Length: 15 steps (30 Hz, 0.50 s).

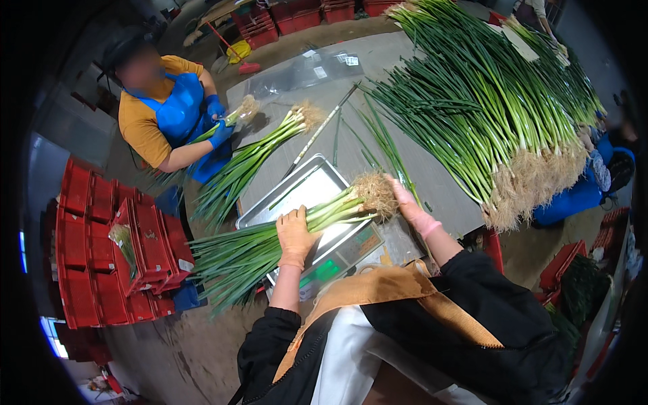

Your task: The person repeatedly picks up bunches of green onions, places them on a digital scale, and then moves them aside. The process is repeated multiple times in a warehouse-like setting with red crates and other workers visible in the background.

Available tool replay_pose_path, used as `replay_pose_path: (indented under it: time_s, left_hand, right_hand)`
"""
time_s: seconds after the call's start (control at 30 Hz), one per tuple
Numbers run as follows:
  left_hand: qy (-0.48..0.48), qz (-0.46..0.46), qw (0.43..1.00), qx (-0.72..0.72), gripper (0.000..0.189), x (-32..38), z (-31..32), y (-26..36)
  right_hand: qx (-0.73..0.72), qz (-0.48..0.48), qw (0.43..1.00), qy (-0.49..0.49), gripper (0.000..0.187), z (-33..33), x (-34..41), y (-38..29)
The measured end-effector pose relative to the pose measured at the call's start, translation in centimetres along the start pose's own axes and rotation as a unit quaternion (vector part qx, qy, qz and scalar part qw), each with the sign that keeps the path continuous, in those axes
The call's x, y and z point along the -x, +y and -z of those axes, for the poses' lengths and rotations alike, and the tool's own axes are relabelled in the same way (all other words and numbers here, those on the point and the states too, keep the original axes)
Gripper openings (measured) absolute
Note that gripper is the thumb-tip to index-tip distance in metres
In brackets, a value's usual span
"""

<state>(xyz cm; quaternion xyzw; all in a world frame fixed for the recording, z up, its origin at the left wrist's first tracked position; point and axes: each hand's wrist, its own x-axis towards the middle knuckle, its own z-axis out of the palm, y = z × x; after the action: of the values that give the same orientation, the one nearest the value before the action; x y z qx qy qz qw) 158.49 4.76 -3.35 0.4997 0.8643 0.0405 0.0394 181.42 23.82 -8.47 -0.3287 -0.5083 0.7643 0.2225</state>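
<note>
A bunch of green onions point(331, 215) lies across the metal tray of a digital scale point(243, 220), its leaves hanging over the tray's left side. My left hand point(295, 235), in a thin orange glove, grips the stalks from above, the fingers wrapped over them. At the other end, my right hand point(411, 208), also gloved, rests its flat palm and fingers against the root tuft point(375, 195). The scale's lit green display point(324, 272) faces me; its figures are not legible. Loose green onion leaves point(387, 134) lie just beyond the roots.
A large pile of green onions point(471, 101) covers the table's right side. Another bunch point(263, 147) and a long thin rod point(324, 129) lie beyond the scale. Across the table, a co-worker point(172, 106) in blue gloves holds a bagged bunch. Red crates point(106, 243) stand at left.
</note>
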Motion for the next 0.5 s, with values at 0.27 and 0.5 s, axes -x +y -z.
replay_pose_path:
  time_s: [0.27,0.5]
  left_hand:
    - [0.027,0.128,0.991,0.037,0.128,5.9,2.0,-2.4]
    - [0.228,0.185,0.953,0.076,0.112,8.2,2.4,-7.1]
  right_hand:
    - [0.697,-0.065,0.685,0.202,0.043,10.7,5.3,7.5]
    - [0.211,-0.040,0.961,0.172,0.033,11.5,3.0,4.6]
